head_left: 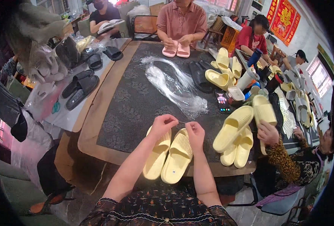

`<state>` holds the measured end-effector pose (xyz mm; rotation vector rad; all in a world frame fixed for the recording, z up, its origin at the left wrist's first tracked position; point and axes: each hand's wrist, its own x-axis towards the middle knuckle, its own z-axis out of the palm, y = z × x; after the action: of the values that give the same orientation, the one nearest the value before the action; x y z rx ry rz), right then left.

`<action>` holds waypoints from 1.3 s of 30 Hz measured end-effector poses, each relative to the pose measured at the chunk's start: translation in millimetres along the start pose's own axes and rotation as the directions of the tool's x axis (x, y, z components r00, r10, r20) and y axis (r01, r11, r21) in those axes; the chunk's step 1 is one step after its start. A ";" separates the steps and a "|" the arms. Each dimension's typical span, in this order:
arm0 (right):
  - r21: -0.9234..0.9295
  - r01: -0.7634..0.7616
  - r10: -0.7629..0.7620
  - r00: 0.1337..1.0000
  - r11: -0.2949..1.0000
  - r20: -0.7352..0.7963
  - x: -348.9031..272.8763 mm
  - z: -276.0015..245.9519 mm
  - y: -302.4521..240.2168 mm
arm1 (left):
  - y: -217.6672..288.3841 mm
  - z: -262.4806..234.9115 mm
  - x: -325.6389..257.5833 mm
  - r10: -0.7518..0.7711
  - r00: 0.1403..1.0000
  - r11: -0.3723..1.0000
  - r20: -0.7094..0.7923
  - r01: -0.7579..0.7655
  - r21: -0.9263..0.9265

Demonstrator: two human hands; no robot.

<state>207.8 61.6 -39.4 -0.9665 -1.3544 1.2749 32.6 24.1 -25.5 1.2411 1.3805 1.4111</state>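
Observation:
My left hand (pixel 163 125) and my right hand (pixel 195 135) are both closed in a pinch at the table's near edge. Between their fingertips runs a thin clear strand (pixel 181 122). Directly below lies a pair of pale yellow slippers, the left slipper (pixel 157 156) and the right slipper (pixel 176 160), toes pointing away from me and heels over the table edge. My left hand partly covers the left slipper's strap. Farther up the table is a loose bundle of similar clear plastic strands (pixel 163 81).
Right of me, a co-worker's hand (pixel 268 133) holds a yellow slipper (pixel 264 109) beside more yellow slippers (pixel 233 128). A phone (pixel 222 101), bottles and cups crowd the right side. Across the table another person handles pink slippers (pixel 176 49). Black slippers (pixel 82 89) lie on the left table.

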 end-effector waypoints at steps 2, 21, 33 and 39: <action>-0.157 0.141 -0.124 0.986 0.978 0.112 -0.8 0.8 -1.7 | 3.1 1.5 -0.3 -0.046 0.999 0.999 0.021 0.046 -0.003; -0.043 0.058 -0.057 0.998 0.997 0.032 -4.2 3.8 -6.7 | -9.3 -3.0 2.1 -0.017 1.000 1.000 -0.013 0.017 -0.016; -0.104 0.029 -0.017 0.992 0.994 0.123 -3.6 4.2 -3.6 | -5.5 -4.2 0.6 -0.029 0.999 0.999 0.037 0.028 0.034; -0.039 0.008 -0.009 1.000 0.999 -0.008 -2.8 2.5 -3.6 | -2.5 -2.2 -1.9 -0.012 1.000 1.000 -0.015 0.012 -0.016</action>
<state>206.1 58.0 -36.1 -0.9911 -1.3803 1.2409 30.7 22.1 -28.1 1.2125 1.3826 1.4235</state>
